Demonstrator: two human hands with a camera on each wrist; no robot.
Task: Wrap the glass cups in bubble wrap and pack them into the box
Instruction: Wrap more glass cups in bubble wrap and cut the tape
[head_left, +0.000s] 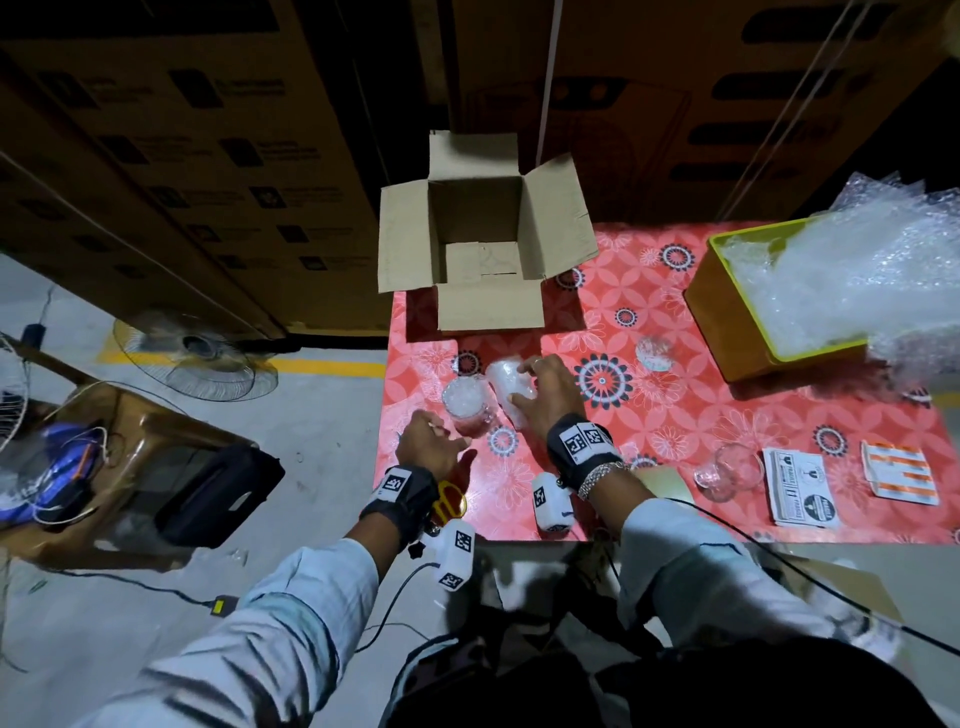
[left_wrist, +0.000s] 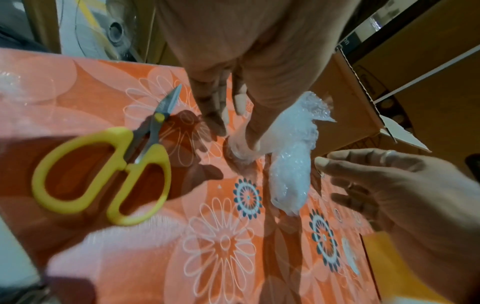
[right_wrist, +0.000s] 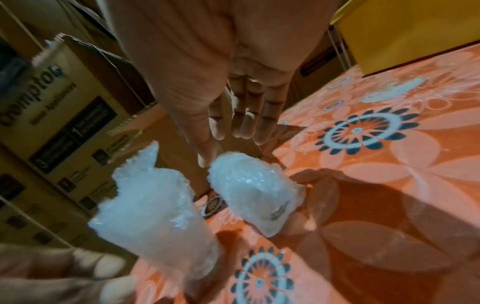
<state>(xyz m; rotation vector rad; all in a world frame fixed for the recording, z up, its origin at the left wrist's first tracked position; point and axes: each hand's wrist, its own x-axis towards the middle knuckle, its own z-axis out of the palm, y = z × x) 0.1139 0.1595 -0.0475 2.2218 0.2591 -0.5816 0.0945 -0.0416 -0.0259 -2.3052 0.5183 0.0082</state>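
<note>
We keep both the left hand (head_left: 431, 441) and right hand (head_left: 545, 389) open, then cup the wrapped cup (head_left: 511, 387) evenly before lifting toward the box (head_left: 483, 228).

Head view looks steeply down on the table (head_left: 675, 415); both wrist views, close above it, share two wrapped bundles.

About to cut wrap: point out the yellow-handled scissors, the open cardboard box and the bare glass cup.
Yellow-handled scissors (left_wrist: 103, 174), left wrist view, handle loops.
Open cardboard box (head_left: 405, 234), head view, left flap.
Bare glass cup (head_left: 730, 470), head view, its side.
</note>
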